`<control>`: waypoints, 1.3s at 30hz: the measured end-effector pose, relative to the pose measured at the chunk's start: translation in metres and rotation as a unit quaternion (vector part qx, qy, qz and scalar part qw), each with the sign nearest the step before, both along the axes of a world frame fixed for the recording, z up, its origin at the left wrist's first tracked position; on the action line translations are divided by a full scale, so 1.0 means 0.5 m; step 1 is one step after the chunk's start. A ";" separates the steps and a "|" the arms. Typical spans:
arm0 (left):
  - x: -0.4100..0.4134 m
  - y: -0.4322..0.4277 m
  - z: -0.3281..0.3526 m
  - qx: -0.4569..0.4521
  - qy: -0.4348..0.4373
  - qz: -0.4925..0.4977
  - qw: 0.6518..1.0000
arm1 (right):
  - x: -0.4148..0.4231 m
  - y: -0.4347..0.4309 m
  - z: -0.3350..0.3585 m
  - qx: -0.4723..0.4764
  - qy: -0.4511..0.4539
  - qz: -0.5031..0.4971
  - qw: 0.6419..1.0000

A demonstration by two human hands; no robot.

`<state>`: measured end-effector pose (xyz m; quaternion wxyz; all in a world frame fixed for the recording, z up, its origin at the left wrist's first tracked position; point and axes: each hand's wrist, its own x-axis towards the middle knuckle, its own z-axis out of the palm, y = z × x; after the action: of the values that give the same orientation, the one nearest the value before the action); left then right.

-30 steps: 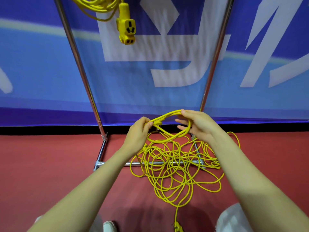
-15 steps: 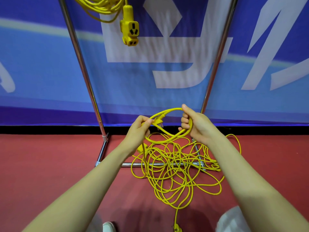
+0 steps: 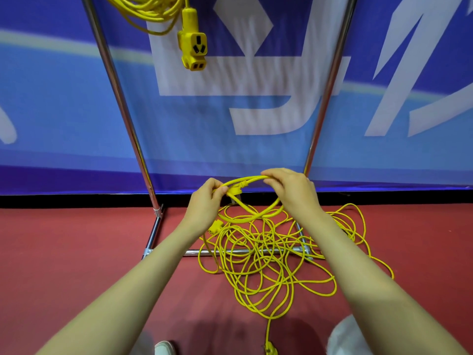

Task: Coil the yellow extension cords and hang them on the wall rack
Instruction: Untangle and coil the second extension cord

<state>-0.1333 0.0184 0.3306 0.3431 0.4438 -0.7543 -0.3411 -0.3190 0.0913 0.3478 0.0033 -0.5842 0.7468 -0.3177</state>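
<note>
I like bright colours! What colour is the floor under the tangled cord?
Red. The floor under the tangled cord shows best in the head view.

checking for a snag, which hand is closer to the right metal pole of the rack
Right. The right hand grips the cord loop just beside the right pole; the left hand holds the loop's opposite side, farther left.

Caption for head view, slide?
Left hand and right hand grip a loop of tangled yellow cord; another cord hangs from the rack.
</note>
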 end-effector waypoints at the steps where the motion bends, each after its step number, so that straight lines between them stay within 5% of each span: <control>1: 0.003 -0.007 -0.004 0.007 -0.009 0.021 1.000 | 0.003 -0.001 0.004 -0.012 -0.043 -0.005 0.999; 5: 0.013 -0.034 -0.024 0.073 -0.014 0.075 0.994 | 0.004 -0.015 0.005 -0.093 -0.237 -0.030 0.967; 8: 0.019 -0.044 -0.037 0.089 -0.051 0.108 0.989 | 0.005 -0.021 0.014 -0.106 -0.447 -0.021 0.888; 10: 0.022 -0.054 -0.047 0.100 -0.056 0.142 0.983 | 0.006 -0.022 0.022 -0.123 -0.508 -0.029 0.852; 14: 0.016 -0.055 -0.033 0.136 0.155 0.127 0.970 | -0.005 -0.025 0.014 -0.077 -0.511 -0.084 0.852; 17: 0.016 -0.044 -0.010 0.137 0.227 0.082 0.961 | -0.015 -0.022 0.002 -0.006 -0.489 -0.094 0.867; 19: 0.021 -0.038 0.001 0.128 0.221 0.044 0.966 | -0.017 -0.017 0.004 0.043 -0.484 -0.079 0.870; 23: 0.044 -0.055 0.015 0.178 0.165 -0.048 0.969 | -0.021 -0.018 0.012 0.002 -0.598 -0.061 0.800; 28: 0.070 -0.059 -0.017 0.093 -0.144 -0.075 0.982 | -0.035 -0.021 0.010 -0.017 -0.512 -0.090 0.854; 33: 0.064 -0.052 -0.019 0.033 -0.235 -0.116 0.965 | -0.019 -0.019 0.004 0.047 -0.514 -0.035 0.856; 35: 0.060 -0.050 -0.018 0.076 -0.206 -0.147 0.965 | -0.015 -0.021 0.007 0.054 -0.518 -0.010 0.854; 39: 0.055 -0.043 0.008 0.191 0.036 -0.155 0.969 | -0.004 -0.025 0.004 0.071 -0.471 0.006 0.879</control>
<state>-0.1059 -0.0030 0.3348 0.2224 0.3661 -0.7219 -0.5435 -0.3208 0.0788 0.3499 0.3978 -0.3683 0.6745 -0.5011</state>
